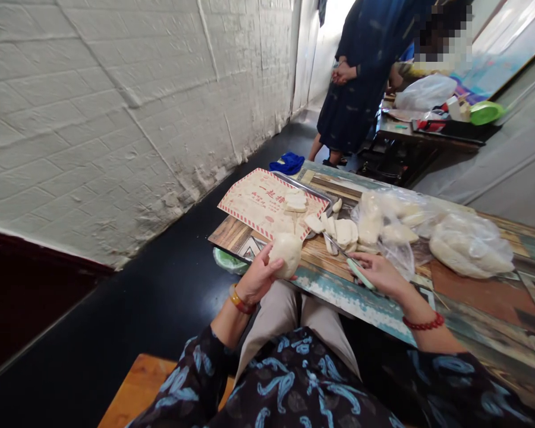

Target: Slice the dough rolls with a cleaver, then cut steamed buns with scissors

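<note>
A pale round bun (287,252) rests in my left hand (257,276), whose fingers curl around its lower left side at the table's near edge. My right hand (377,273) is closed on a knife (360,273) with a light green handle. The blade points away to the left, close to a cluster of cut bun slices (345,232) on the table. More slices (295,200) lie stacked on a printed paper sheet (249,199) beyond the bun. To the right of the knife, a clear plastic bag (401,255) lies around several pale pieces.
Another knotted bag of buns (470,244) sits farther right on the patterned wooden table (485,291). A metal tray edge (310,185) shows beyond the paper. A person in dark clothes (354,89) stands past the table, near a cluttered second table (428,128). A white brick-patterned wall (138,107) runs along the left.
</note>
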